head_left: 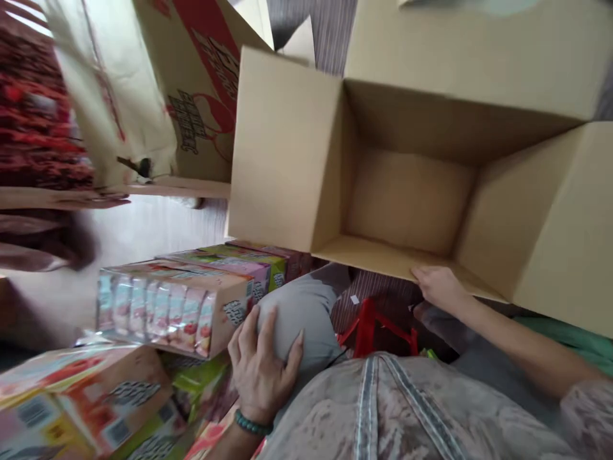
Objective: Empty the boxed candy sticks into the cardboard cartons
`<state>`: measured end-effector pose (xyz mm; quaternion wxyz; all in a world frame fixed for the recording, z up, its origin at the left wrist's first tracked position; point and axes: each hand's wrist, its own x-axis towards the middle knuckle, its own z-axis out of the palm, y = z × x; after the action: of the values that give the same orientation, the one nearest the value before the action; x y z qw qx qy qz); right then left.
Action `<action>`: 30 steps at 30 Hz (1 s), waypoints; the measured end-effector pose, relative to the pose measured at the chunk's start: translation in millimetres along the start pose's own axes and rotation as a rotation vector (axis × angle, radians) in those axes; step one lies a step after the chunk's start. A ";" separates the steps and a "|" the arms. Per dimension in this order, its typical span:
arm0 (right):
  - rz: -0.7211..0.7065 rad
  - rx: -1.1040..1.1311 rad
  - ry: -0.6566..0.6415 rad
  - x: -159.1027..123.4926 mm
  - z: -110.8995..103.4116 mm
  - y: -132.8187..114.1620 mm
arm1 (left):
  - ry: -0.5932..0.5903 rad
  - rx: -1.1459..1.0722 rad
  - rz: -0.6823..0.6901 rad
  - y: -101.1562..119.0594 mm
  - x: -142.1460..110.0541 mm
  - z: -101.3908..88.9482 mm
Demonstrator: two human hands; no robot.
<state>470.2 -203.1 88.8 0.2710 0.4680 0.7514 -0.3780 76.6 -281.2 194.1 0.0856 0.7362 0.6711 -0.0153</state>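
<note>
An open cardboard box (407, 191) with nothing in it stands before me, its flaps folded outward. At its near edge, my right hand (438, 287) pinches the cardboard rim, fingers closed over it. My left hand (265, 367), with a beaded bracelet on the wrist, rests on my grey-clad knee (301, 313), fingers spread and holding nothing. Just left of that knee is a clear-wrapped multipack (163, 306) of small cartons with fruit pictures. More colourful packs (249, 259) lie behind it.
Several fruit-printed packs (110, 390) are stacked at the lower left. A printed carton (201, 96) stands at the upper left, with another person's arm (62, 198) below it. A red plastic frame (366, 329) shows beneath me, and green fabric (569, 335) lies at the right.
</note>
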 end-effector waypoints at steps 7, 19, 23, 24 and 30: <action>0.043 -0.111 0.096 9.3 -0.4 -9.2 | 0.276 -0.083 -0.045 -0.5 -28.9 37.2; 0.404 -0.054 0.469 8.8 30.2 -36.7 | 0.364 -0.304 -0.144 -15.5 -8.1 72.6; 0.522 0.007 0.562 -4.4 45.6 -32.4 | 0.378 -0.306 -0.115 -17.7 -0.6 75.7; 0.547 0.025 0.564 -10.3 48.8 -27.0 | 0.375 -0.295 -0.105 -17.3 1.1 75.5; 0.615 0.104 0.499 -44.5 62.1 8.3 | 0.339 -0.230 -0.113 -2.9 4.2 66.2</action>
<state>499.6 -274.0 84.9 0.1569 0.7617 0.5988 -0.1914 80.3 -286.5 128.0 0.0541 0.6747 0.7135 0.1809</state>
